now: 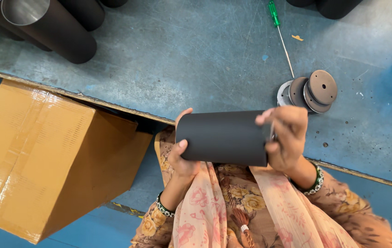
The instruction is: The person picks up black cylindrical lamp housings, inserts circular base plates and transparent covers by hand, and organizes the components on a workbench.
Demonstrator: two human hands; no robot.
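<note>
Black cylinder (223, 137) held lying sideways above the lap, just off the near edge of the blue workbench (196, 59). Left hand (183, 154) wrapped round its left end, thumb on the front face. Right hand (285, 138) closed over the right end, fingers curled across the opening (whether anything small sits pinched there, cannot tell). Just beyond the right hand, stacked metal discs (313, 89) on the bench; past them a green-handled screwdriver (281, 36). More dark tubes (49, 25) at far left. Taped cardboard box (44, 156) below the bench, left.
</note>
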